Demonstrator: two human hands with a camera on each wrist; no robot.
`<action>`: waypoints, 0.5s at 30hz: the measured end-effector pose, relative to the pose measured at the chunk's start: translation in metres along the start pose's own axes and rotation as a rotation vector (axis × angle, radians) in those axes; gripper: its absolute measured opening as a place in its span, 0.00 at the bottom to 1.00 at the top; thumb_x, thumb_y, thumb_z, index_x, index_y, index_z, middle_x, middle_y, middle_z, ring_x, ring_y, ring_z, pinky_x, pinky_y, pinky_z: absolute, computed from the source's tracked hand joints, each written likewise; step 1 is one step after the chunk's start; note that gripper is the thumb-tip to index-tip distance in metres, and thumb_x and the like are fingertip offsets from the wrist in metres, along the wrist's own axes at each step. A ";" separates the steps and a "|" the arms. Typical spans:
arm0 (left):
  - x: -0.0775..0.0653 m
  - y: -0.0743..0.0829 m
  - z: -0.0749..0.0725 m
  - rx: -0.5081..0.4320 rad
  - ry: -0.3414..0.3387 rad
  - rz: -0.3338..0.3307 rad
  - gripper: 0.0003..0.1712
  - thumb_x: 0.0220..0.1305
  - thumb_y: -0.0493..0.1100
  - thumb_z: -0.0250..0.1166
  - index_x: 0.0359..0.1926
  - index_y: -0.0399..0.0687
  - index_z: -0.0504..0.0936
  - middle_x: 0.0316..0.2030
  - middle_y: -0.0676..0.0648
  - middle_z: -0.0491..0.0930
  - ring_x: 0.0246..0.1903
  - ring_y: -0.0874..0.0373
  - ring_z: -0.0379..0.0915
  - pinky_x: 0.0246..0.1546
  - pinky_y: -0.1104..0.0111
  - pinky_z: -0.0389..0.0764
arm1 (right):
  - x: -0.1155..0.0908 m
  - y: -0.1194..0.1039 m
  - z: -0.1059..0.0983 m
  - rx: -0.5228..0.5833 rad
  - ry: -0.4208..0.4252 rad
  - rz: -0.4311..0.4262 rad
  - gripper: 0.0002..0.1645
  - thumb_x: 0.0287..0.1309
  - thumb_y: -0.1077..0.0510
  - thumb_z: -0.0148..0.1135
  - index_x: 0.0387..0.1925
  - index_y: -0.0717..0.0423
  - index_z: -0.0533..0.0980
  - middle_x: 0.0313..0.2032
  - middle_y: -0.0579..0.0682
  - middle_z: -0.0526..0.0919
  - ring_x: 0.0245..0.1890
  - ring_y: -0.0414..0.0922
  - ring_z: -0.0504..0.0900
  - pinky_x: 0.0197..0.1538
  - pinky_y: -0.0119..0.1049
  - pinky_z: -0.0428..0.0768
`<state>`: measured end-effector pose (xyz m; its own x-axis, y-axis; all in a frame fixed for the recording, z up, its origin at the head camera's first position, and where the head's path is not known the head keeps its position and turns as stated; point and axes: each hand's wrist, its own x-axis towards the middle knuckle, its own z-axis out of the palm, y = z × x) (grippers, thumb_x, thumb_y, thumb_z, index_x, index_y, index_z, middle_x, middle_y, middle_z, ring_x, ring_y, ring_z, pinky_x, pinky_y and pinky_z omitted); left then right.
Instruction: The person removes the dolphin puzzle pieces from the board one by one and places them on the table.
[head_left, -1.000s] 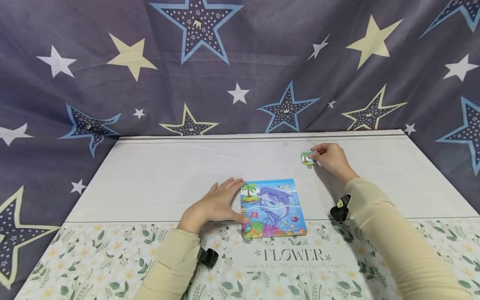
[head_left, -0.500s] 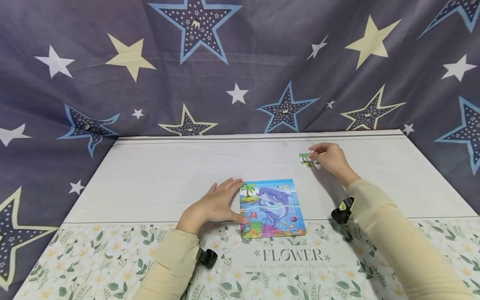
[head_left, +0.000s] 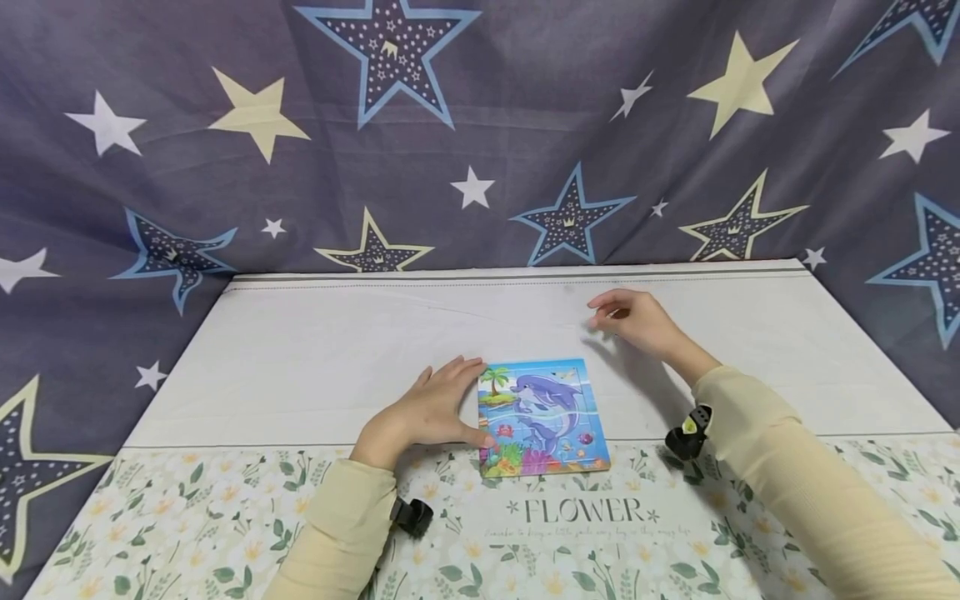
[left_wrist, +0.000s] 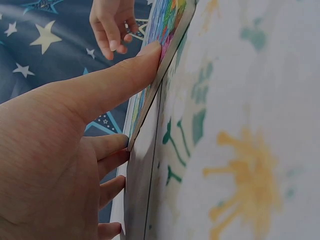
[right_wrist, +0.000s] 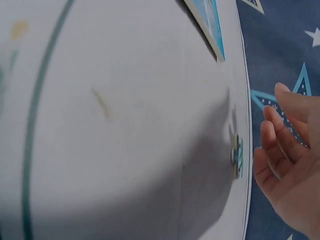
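Observation:
A square dolphin jigsaw puzzle (head_left: pixel 547 417) lies flat on the table in the head view. My left hand (head_left: pixel 427 408) rests at its left edge, fingers spread and fairly straight. Its thumb presses the board's lower left and a fingertip touches the upper left corner, as the left wrist view also shows. My right hand (head_left: pixel 637 321) hovers over the white cloth behind and right of the board, fingers loosely bent with nothing between them. In the right wrist view, small puzzle pieces (right_wrist: pixel 236 157), seemingly stacked, sit on the cloth, apart from that hand. The head view hides them.
White cloth (head_left: pixel 337 350) covers the back of the table, and a floral cloth (head_left: pixel 225 517) printed with FLOWER the front. A dark star-patterned curtain (head_left: pixel 480 100) hangs behind the table. Black cameras (head_left: pixel 412 517) are strapped to both wrists.
The right hand held a palm-tree puzzle piece by its edge, lowered it and let go. It has moved left, and the piece is hidden in the head view. The left hand has stayed put.

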<state>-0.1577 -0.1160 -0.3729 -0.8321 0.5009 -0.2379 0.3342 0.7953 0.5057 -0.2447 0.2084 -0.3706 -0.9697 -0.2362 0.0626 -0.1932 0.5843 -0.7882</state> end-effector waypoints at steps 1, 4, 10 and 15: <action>0.000 0.000 0.000 0.000 -0.001 0.000 0.63 0.48 0.62 0.76 0.77 0.45 0.53 0.77 0.46 0.49 0.76 0.49 0.36 0.73 0.44 0.35 | -0.001 -0.002 0.001 0.006 -0.014 -0.012 0.19 0.61 0.64 0.67 0.52 0.68 0.78 0.39 0.61 0.85 0.35 0.54 0.83 0.33 0.26 0.76; 0.000 0.000 0.000 0.003 0.000 0.000 0.64 0.48 0.63 0.76 0.78 0.45 0.53 0.77 0.46 0.49 0.76 0.49 0.36 0.73 0.44 0.35 | -0.002 -0.007 0.005 0.027 -0.054 -0.049 0.19 0.60 0.64 0.68 0.52 0.69 0.78 0.39 0.60 0.84 0.35 0.53 0.82 0.35 0.27 0.77; 0.000 0.000 0.000 0.003 0.001 0.002 0.63 0.49 0.63 0.76 0.78 0.45 0.52 0.77 0.45 0.49 0.76 0.49 0.36 0.73 0.44 0.35 | -0.002 -0.019 0.015 0.030 -0.140 -0.139 0.17 0.58 0.66 0.69 0.49 0.70 0.79 0.35 0.57 0.84 0.33 0.53 0.82 0.34 0.29 0.77; 0.000 0.000 0.000 0.003 0.001 0.002 0.64 0.48 0.63 0.76 0.77 0.45 0.53 0.77 0.45 0.49 0.76 0.48 0.36 0.73 0.44 0.36 | -0.003 -0.030 0.024 -0.001 -0.231 -0.165 0.15 0.60 0.66 0.66 0.49 0.66 0.80 0.36 0.53 0.84 0.35 0.49 0.80 0.35 0.33 0.78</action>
<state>-0.1573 -0.1161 -0.3729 -0.8323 0.5017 -0.2360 0.3369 0.7957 0.5033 -0.2322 0.1735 -0.3621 -0.8654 -0.4986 0.0492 -0.3460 0.5238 -0.7784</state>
